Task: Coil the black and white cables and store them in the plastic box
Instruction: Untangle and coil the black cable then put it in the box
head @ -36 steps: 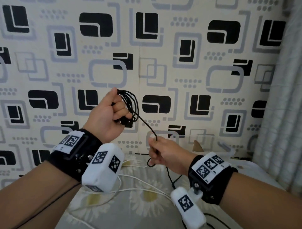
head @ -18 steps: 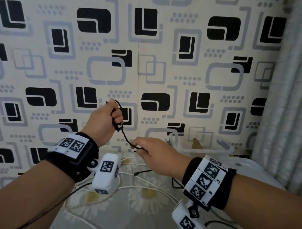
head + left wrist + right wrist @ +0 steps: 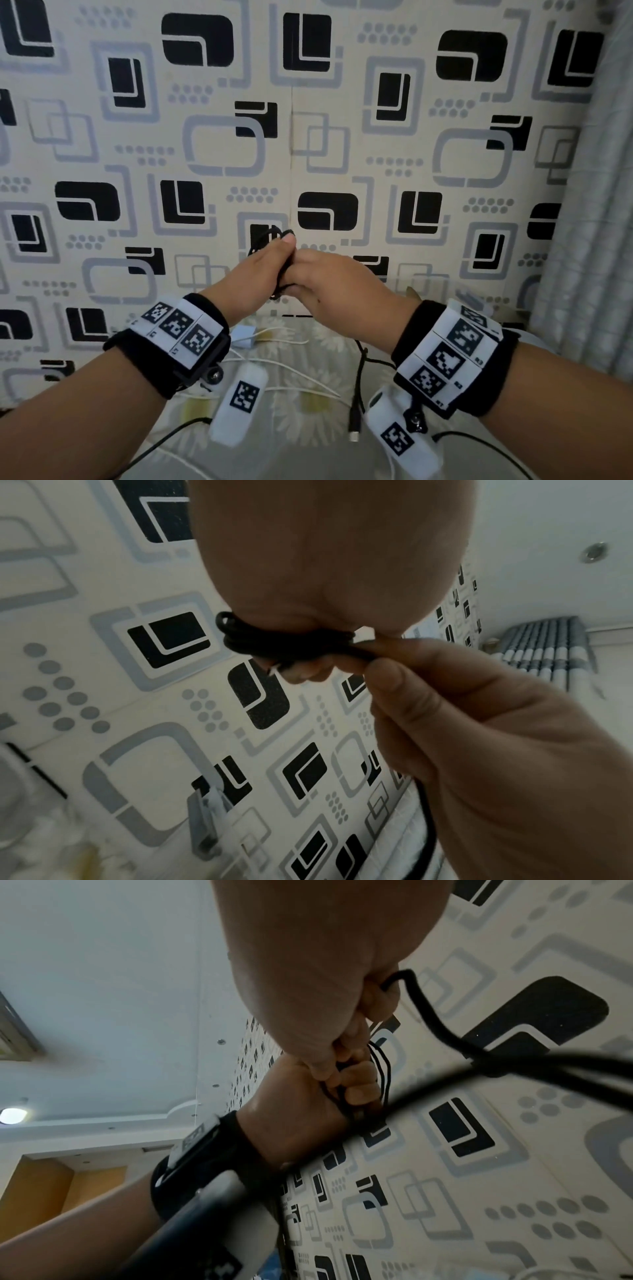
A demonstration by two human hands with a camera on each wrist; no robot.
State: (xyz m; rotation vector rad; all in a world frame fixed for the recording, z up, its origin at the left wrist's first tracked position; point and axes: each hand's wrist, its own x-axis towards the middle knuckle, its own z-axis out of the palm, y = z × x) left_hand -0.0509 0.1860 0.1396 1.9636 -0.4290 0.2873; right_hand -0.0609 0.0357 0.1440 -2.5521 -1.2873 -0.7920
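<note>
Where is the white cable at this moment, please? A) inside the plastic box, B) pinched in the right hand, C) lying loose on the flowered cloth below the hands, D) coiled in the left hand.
C: the white cable lies loose on the flowered cloth, while both hands hold only the black cable.

Black wristbands [image 3: 161, 363] with white square-coded tags, white tagged camera pods [image 3: 239, 404] beneath, thin black leads.

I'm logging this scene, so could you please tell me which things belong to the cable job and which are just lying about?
Job:
thin black cable, bundled in left hand, pinched by right hand
thin white cable
clear plastic box

Lying about:
daisy-print cloth
grey pleated curtain
</note>
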